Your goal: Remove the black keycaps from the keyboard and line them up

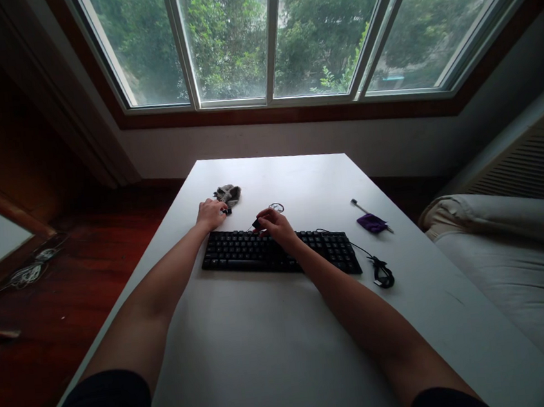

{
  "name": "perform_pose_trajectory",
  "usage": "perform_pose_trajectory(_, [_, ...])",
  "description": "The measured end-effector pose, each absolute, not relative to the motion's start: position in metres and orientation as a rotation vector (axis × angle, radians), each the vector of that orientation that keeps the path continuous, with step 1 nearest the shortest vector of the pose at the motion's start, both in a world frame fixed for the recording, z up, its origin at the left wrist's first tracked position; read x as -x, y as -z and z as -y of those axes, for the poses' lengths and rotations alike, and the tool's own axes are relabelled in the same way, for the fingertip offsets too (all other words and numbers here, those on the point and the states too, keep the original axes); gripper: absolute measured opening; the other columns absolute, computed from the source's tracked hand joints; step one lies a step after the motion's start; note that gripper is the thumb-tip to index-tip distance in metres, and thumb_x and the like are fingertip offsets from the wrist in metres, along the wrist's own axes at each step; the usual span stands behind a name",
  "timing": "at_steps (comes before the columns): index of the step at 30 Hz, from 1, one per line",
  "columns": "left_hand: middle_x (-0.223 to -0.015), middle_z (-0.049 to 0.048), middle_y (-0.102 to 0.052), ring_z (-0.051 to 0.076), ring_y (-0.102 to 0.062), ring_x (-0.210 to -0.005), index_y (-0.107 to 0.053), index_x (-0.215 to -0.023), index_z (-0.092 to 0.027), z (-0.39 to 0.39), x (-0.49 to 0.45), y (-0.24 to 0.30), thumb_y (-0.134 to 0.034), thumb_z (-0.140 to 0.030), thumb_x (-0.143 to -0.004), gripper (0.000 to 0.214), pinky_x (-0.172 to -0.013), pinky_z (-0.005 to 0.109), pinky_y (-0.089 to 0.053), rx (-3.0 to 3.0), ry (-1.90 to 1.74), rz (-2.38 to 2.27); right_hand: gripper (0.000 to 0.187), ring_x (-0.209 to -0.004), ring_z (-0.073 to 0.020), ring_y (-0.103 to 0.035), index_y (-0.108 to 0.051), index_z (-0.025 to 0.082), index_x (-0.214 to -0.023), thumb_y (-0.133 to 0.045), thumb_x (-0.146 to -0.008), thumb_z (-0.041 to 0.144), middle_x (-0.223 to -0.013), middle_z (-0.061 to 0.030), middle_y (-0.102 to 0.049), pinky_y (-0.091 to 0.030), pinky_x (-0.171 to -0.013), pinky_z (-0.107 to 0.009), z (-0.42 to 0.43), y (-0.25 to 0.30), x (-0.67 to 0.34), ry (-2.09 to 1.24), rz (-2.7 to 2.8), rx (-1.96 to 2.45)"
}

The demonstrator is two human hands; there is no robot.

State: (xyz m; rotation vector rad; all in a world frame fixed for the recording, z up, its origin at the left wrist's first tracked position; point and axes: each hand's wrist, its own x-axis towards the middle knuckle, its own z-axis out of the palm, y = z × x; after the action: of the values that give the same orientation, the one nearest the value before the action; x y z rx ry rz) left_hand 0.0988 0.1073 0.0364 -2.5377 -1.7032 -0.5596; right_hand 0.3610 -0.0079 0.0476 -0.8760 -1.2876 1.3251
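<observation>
A black keyboard (242, 248) lies on the white table, its coiled cable (383, 273) at its right end. Above its middle, my right hand (277, 224) is closed, pinching a small flat black piece (256, 224) whose kind I cannot make out. Beyond the keyboard's left end, my left hand (211, 214) rests low with curled fingers at a small black object (227, 211), too small to name. A crumpled grey cloth (229, 195) lies just past those fingers. Behind my right hand sits a thin wire loop (277, 207).
On the table's right lies a purple cloth (372, 223) with a thin brush-like stick (358, 206). The white table (248, 342) narrows toward the window wall. A pale cushioned seat (496, 257) stands at the right. White cables (29, 273) lie on the wooden floor at left.
</observation>
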Motion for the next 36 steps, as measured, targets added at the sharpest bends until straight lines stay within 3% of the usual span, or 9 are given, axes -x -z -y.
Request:
perform_pose_trajectory(13, [-0.116, 0.0056, -0.074, 0.031, -0.054, -0.116, -0.081, -0.099, -0.028, -0.1156, -0.0971, -0.0377, -0.058, -0.016, -0.085, 0.030, -0.101, 0.048, -0.039, 2.551, 0.499, 1.674, 0.033, -0.072, -0.0202, -0.076, -0.058, 0.021, -0.098, -0.073, -0.080, 0.045, -0.082, -0.0007, -0.070, -0.058, -0.053, -0.026, 0.0053, -0.0447, -0.3618, -1.330, 1.287, 0.865])
perform_pose_trajectory(21, [-0.116, 0.0057, -0.075, 0.031, -0.055, -0.118, -0.076, -0.115, -0.029, -0.1113, -0.1021, -0.0372, -0.056, -0.009, -0.083, 0.042, -0.102, 0.048, -0.038, 2.571, 0.541, 1.685, 0.033, -0.072, -0.0200, -0.076, -0.058, 0.021, -0.098, -0.073, -0.081, 0.045, -0.083, -0.0012, -0.070, -0.058, -0.055, -0.027, 0.0068, -0.0482, -0.3625, -1.329, 1.289, 0.869])
perform_pose_trajectory(36, [-0.121, 0.0066, -0.071, 0.031, -0.053, -0.120, -0.077, -0.111, -0.028, -0.1094, -0.1038, -0.0392, -0.059, -0.012, -0.082, 0.037, -0.103, 0.048, -0.038, 2.564, 0.535, 1.709, 0.034, -0.070, -0.0195, -0.075, -0.058, 0.020, -0.098, -0.074, -0.080, 0.044, -0.083, -0.0008, -0.070, -0.057, -0.054, -0.026, 0.0103, -0.0524, -0.3615, -1.356, 1.265, 0.859])
